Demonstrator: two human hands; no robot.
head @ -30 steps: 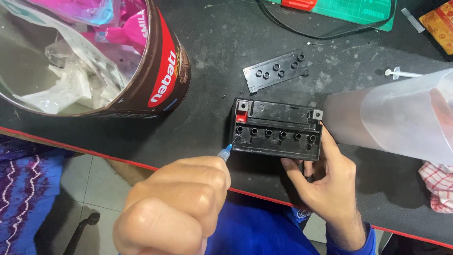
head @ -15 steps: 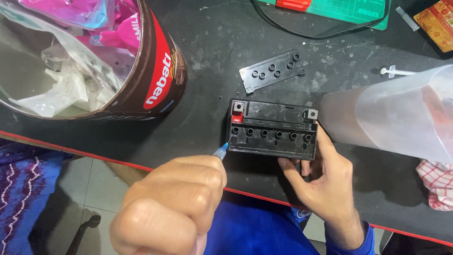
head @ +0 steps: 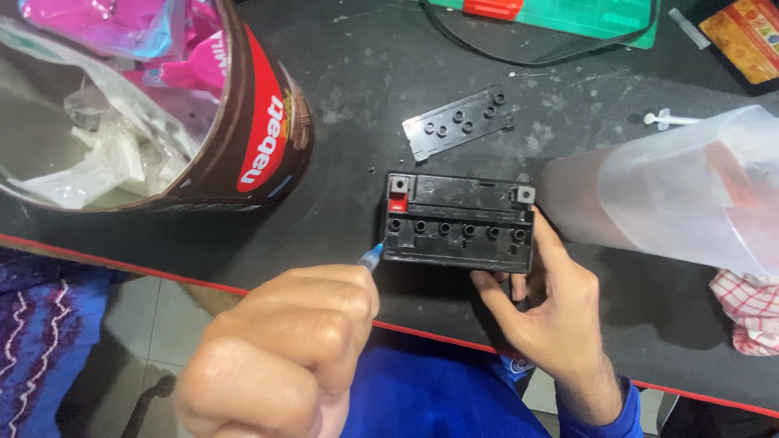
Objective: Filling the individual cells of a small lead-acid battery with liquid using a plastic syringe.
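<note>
Left hand (head: 280, 349) fisted, raised near camera, right hand (head: 552, 312) fingers curled

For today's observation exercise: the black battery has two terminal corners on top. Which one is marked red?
The terminal corner at the picture's left end of the small black rectangular battery sits on red; the opposite corner is plain grey metal.

Battery (head: 458, 221) sat on the table (head: 349, 97), near its front edge. Cap strip (head: 458, 123) lay just behind it. Tin (head: 162, 105) stood to the left, plastic jug (head: 673, 191) lay on its side to the right, syringe (head: 669, 120) behind the jug. Right hand (head: 552, 312) touched the battery's front right corner; left hand (head: 284, 349) was front left.
</note>
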